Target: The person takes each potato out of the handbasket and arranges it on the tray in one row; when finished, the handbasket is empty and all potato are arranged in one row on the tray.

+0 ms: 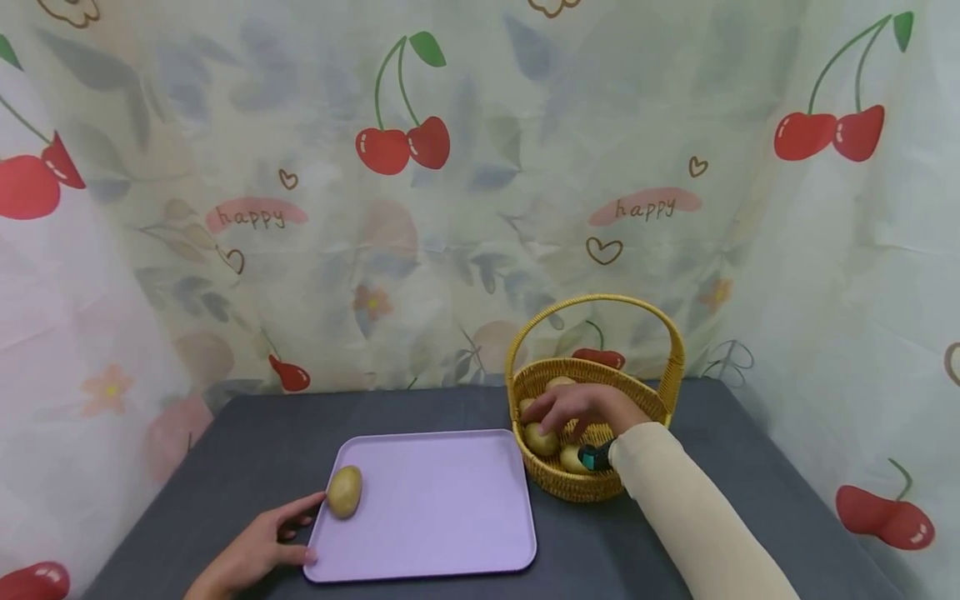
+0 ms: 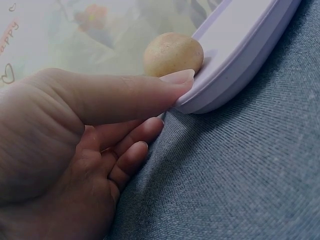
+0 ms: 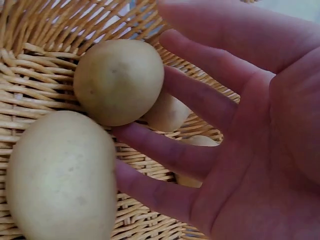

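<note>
My right hand [image 1: 577, 408] reaches into a woven basket [image 1: 577, 487] with several potatoes in it. In the right wrist view its fingers are spread and nearly straight, with the fingertips right at a round potato [image 3: 119, 82] and a larger potato [image 3: 62, 175]. Neither is gripped. My left hand [image 1: 258, 537] lies at the left edge of a pale purple tray [image 1: 435, 508], thumb near the front corner and index finger extended along the side. Up close, the thumb overlaps the tray's rim [image 2: 235, 82]. One potato [image 1: 344, 492] lies on the tray beside the index fingertip.
A dark grey cloth [image 1: 442, 408] covers the table under tray and basket. The basket's tall arched handle [image 1: 600, 298] rises behind my right hand. Curtains [image 1: 480, 208] printed with cherries hang behind the table and at both sides.
</note>
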Tool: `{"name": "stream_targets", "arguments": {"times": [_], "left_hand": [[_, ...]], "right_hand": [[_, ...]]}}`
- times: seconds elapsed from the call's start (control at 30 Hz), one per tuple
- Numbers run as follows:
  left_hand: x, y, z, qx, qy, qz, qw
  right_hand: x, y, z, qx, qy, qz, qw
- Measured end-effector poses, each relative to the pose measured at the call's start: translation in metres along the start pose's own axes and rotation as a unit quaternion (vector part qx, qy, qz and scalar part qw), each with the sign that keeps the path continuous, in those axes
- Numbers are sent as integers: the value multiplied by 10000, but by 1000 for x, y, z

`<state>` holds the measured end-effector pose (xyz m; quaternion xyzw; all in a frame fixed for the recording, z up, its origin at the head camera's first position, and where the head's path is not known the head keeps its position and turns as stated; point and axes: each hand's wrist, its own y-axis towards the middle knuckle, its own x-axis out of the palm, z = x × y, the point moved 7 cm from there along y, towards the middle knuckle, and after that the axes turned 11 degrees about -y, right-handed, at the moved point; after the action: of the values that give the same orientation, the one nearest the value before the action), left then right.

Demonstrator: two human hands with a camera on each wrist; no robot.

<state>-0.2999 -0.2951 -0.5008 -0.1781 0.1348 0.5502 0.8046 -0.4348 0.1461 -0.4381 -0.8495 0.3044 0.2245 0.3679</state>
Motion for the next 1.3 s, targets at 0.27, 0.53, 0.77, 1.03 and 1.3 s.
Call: {"name": "stream_targets", "arguments": {"times": [0.27,0.53,0.77,1.03,1.3], "left_hand": [[-1,-2,1,27,-9,74,10000],[1,-1,-2,143,-27,24,9999],[1,-1,-3,370,-108,0,9993],[0,-1,-4,264,-90,7,9996],[-1,-2,-1,232,-64,99,9997]], "right_hand": [[5,5,0,231,-216,-48,9995],[9,11,1,198,-720,-95,9972],[9,14,-3,79,-853,6,9963],[-5,0,-8,-273,-633,476,9965],[-17,-27,-32,-1032,-968,1123,9835]]}}
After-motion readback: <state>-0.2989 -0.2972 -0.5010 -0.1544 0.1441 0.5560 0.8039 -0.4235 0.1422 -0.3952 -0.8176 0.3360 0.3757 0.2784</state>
